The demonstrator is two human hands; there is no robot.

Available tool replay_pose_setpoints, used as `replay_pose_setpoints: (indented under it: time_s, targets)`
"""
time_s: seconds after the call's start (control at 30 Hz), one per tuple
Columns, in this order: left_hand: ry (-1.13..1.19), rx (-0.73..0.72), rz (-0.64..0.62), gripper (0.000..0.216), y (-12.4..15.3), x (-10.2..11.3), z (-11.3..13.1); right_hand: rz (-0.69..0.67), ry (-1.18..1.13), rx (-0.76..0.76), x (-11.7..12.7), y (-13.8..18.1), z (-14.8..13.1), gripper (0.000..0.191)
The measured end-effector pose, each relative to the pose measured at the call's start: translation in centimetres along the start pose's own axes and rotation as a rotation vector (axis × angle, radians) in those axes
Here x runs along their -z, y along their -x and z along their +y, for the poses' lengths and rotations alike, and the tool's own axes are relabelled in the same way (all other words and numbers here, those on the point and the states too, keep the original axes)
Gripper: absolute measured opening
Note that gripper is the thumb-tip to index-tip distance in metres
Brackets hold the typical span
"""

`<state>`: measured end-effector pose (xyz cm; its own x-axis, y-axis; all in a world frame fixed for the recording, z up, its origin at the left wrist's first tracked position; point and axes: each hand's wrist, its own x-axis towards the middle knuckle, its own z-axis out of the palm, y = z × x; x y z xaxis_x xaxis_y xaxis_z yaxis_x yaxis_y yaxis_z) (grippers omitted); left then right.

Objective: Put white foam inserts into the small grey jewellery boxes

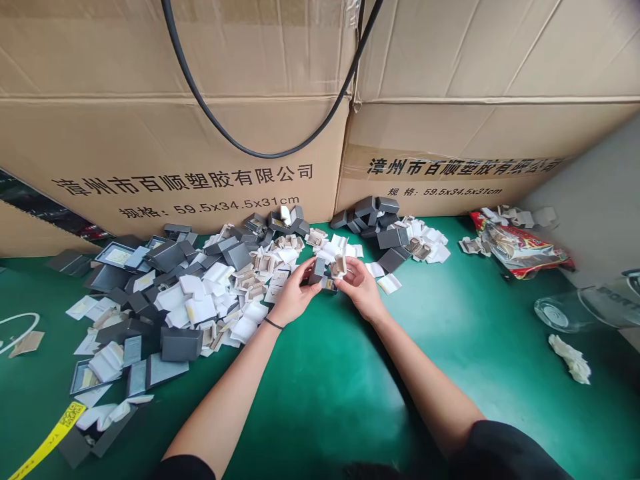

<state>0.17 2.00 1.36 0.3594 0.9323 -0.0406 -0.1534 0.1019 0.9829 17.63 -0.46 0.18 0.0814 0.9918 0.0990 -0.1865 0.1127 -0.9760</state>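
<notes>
We're into close two-handed work: left hand (295, 293) gripping a dark box (317, 270), right hand's (363, 287) fingers pinching a pale insert (339, 267) beside it, over the green table (315, 393); contact's unclear, so steadiness is called for.

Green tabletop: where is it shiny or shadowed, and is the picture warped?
Head view: glare whitens the green tabletop beside the right forearm, and shadow runs along its inner side; head view: lettering on the right cardboard carton leans, perhaps from lens distortion.

A green tabletop (310, 387) carries dark boxes (181, 344), white pieces (201, 309), a red packet (525, 248) and a crumpled wad (570, 359).
</notes>
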Motion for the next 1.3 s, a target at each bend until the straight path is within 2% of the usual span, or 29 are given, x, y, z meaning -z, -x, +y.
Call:
replay_pose_setpoints:
  time_s: [0.2, 0.37, 0.6, 0.73, 1.0, 1.13, 1.3]
  targets:
    - [0.019, -0.009, 0.034, 0.064, -0.1, -0.1, -0.2, -0.005, 0.238, 0.065, -0.1, 0.0, 0.9, 0.049]
    - [-0.046, -0.003, 0.019, 0.065, -0.4, 0.3, -0.1, -0.063, 0.336, 0.079, 0.1, -0.2, 0.6, 0.046]
    - [-0.061, 0.033, 0.056, 0.061, -0.4, 0.2, 0.4, -0.142, 0.659, 0.242, 0.9, -0.6, 0.0, 0.035]
    - [-0.062, 0.042, 0.079, 0.062, -0.6, 0.1, 0.6, -0.189, 0.718, 0.352, 1.6, -0.8, -0.1, 0.035]
    - [-0.081, 0.035, 0.083, 0.061, -0.9, 0.2, 0.6, -0.225, 0.878, 0.473, 1.8, -0.9, 0.8, 0.033]
    - [-0.109, 0.025, 0.077, 0.060, -1.0, 0.3, 0.4, -0.229, 0.980, 0.491, 1.5, -0.7, 0.7, 0.029]
    - [-0.084, -0.010, 0.079, 0.060, -1.1, 0.3, 0.1, -0.227, 1.146, 0.501, 0.8, -0.1, 0.7, 0.033]
